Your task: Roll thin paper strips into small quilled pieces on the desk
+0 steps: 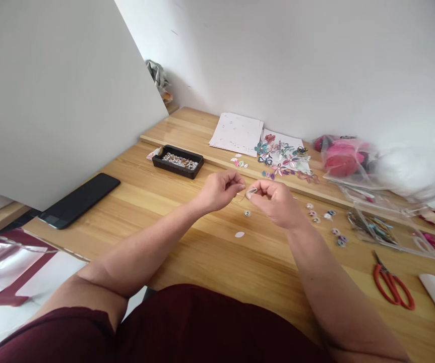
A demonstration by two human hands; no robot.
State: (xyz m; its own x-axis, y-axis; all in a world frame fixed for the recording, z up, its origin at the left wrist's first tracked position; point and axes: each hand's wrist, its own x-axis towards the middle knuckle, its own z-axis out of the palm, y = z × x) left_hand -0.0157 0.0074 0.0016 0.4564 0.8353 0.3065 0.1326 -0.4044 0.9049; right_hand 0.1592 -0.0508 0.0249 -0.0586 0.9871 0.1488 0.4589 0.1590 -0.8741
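Observation:
Both of my hands are raised a little above the wooden table (187,242), close together. My left hand (221,189) is closed in a pinch on a thin wire or pin that runs toward the other hand. My right hand (273,199) is closed too, pinching a small silvery piece (251,191) at its fingertips. Below the hands lie a small bead (247,213) and a pale petal-shaped piece (239,234) on the table.
A black tray of beads (178,161) sits at the back left, a black phone (79,199) farther left. White paper sheets (237,132) and colourful wire flowers (283,156) lie behind. Red scissors (391,282), clear bags (387,229) and pink material (344,156) are on the right.

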